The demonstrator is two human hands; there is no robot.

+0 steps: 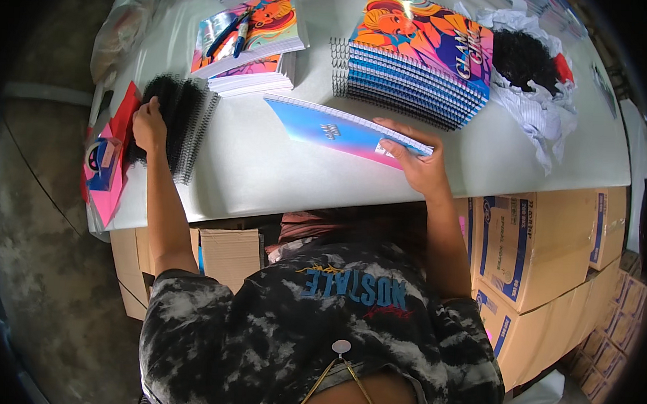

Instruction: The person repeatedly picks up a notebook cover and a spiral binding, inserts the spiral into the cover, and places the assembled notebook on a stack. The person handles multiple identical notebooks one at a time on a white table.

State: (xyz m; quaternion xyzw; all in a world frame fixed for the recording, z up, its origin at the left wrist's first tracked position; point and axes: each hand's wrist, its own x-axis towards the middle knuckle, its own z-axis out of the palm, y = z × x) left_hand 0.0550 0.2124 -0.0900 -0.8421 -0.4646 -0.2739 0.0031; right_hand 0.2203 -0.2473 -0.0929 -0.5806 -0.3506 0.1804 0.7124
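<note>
Several coiled notebooks are stacked, apparently finished, on the counter; books without visible coils are piled to their left, presumably left to be bound. One notebook, with no coil discernible, is gripped above the counter by the fingers of the right hand; the left hand is placed at black coils, its fingers curled, any grip being unclear.

Blue-to-pink notebk, blk coils, blk tee w/ gry mottling, blue-banded brn ctns, off-wht tbl
</note>
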